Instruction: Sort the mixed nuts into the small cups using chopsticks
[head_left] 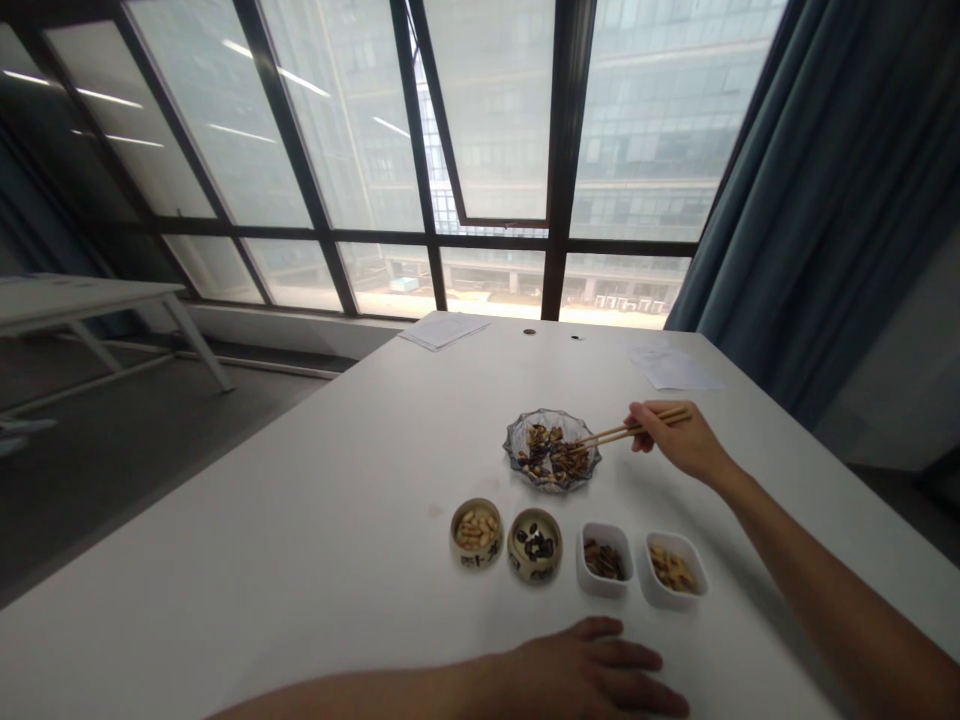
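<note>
My right hand point(675, 440) is shut on a pair of wooden chopsticks point(630, 430), and their tips reach into a shallow patterned glass dish point(525, 445) holding mixed nuts and seeds. My left hand point(585, 675) lies flat on the white table point(262, 500) near the near edge of the view, holding nothing. In a row in front of the glass dish stand a round ceramic cup of peanuts point(476, 533), a matching cup of dark beans point(535, 545), a white square dish of striped seeds point(604, 558) and a white square dish of pale yellow pieces point(673, 568).
Loose papers point(444, 330) lie at the table's far end, with another sheet point(671, 367) to the right. Large windows stand beyond the table, and a teal curtain point(825, 200) hangs at the right. A second white table point(75, 305) stands at the left.
</note>
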